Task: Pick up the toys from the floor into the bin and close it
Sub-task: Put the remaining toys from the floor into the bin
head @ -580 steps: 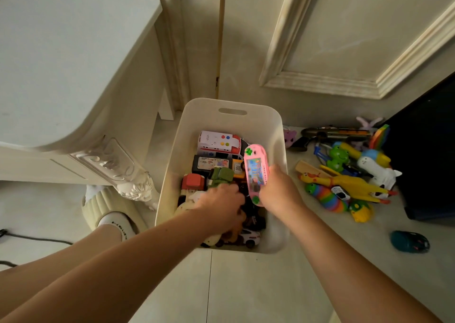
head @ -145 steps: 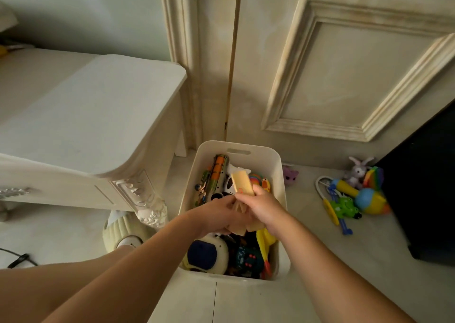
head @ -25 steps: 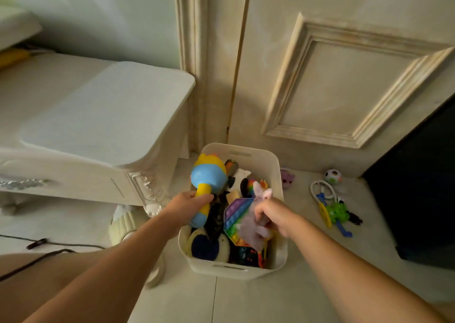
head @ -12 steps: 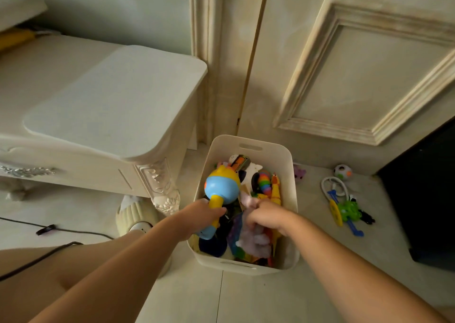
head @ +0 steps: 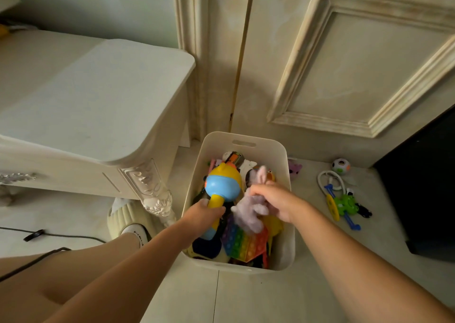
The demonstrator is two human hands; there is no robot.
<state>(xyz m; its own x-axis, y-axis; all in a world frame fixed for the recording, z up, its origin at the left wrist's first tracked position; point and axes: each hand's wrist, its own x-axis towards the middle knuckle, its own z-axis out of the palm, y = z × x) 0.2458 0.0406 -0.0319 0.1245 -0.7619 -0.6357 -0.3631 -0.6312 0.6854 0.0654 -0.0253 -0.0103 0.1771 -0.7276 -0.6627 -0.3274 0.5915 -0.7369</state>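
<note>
Over the bin [head: 283, 155], the left hand [head: 203, 213] grips the hammer [head: 222, 187] handle; the right hand [head: 277, 203] pinches the bunny [head: 250, 210], which hangs just below it.

smooth matt plastic bin [head: 273, 150], glossy plastic blue-yellow toy [head: 222, 183], fuzzy plush bunny [head: 250, 208] — soft cloth, bumpy rainbow pop mat [head: 242, 242] looks like silicone — painted cream door [head: 344, 52], worn finish

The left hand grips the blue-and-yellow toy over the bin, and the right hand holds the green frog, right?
No: in the head view the right hand holds a lilac plush bunny; the green frog lies on the floor. The rest holds.
</note>
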